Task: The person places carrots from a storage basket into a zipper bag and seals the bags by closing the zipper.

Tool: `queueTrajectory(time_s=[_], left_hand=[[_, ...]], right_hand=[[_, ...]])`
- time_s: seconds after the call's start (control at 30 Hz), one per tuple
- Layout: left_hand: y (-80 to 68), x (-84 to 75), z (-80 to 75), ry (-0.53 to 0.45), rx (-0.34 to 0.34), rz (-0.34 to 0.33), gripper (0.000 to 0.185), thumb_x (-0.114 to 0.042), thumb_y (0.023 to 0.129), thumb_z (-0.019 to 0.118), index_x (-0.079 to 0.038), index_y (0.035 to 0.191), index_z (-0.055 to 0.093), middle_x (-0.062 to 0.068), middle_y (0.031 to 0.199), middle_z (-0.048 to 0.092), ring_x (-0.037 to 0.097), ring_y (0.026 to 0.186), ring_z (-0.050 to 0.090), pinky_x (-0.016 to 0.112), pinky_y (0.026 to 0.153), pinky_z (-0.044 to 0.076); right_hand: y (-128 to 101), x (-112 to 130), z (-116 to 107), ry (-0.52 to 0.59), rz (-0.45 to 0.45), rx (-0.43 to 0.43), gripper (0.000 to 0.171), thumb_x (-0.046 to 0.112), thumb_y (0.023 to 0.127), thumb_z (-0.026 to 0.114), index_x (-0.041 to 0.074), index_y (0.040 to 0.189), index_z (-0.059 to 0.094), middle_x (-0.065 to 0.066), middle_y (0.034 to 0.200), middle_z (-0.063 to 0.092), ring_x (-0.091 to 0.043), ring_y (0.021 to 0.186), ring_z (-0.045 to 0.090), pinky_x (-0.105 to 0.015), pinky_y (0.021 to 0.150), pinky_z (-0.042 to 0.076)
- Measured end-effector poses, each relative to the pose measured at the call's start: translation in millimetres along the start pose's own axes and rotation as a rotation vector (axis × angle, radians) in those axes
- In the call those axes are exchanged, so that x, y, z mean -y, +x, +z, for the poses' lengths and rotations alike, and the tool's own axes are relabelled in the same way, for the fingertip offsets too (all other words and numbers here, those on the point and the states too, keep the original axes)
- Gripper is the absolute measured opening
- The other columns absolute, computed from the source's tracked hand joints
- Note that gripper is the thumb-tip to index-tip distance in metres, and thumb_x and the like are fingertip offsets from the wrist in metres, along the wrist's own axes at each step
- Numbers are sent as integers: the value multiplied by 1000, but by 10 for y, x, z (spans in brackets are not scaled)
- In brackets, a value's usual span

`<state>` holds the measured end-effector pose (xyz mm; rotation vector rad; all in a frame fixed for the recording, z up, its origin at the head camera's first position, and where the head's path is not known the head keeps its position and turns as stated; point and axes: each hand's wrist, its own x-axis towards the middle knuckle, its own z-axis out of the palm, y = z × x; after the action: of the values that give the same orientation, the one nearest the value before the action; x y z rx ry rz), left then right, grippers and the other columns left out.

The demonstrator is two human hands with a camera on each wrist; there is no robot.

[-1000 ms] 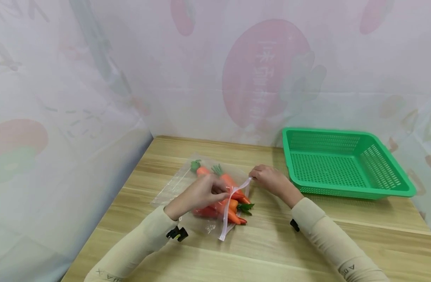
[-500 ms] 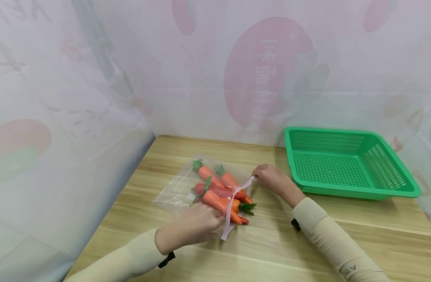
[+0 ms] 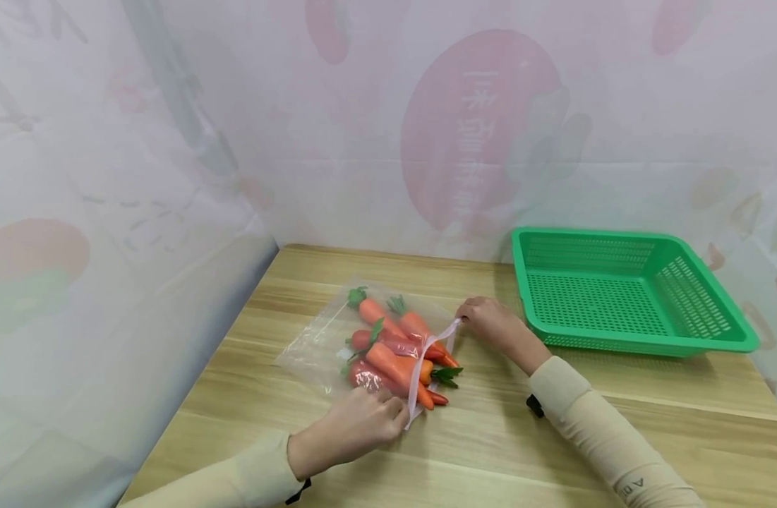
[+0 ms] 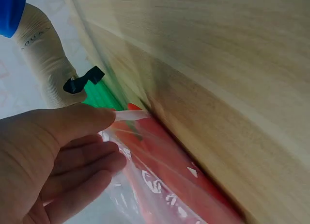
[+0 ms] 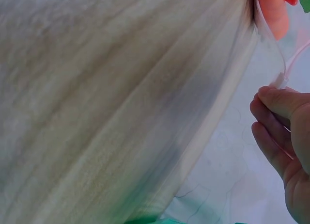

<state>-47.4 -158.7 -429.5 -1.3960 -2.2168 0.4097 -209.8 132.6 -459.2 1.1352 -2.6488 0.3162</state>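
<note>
A: What has changed at the clear plastic zip bag of orange toy carrots (image 3: 388,346), left of the green plastic mesh basket (image 3: 623,293)?

B: My left hand (image 3: 356,427) has slid along the seal to its near end (image 3: 415,409), thumb and fingers pinching it. My right hand (image 3: 492,324) still pinches the far corner. The pressing run looks nearly complete.

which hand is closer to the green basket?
Right. The right hand pinches the far end of the zip bag strip, just left of the green basket. The left hand holds the bag's near end, farther away.
</note>
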Motion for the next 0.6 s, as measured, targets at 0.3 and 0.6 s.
queueTrajectory(time_s=[0.3,0.6], left_hand=[[-195,140,55,-118,-221,-23,8,-12,90,68,-15,94,74,-10,84,72,4,71,68,17,57,53],[-316,500,51,-444,-420,-238,9,-11,98,73,-11,101,82,-4,86,79,6,73,73,17,64,59]], right_hand=[[-30,21,-90,23,36,43,6,3,95,75,5,97,81,-9,97,80,-24,91,76,-37,80,64],[-94,105,-333,96,54,22,6,1,92,78,4,96,81,-8,93,79,-23,87,76,-36,77,64]])
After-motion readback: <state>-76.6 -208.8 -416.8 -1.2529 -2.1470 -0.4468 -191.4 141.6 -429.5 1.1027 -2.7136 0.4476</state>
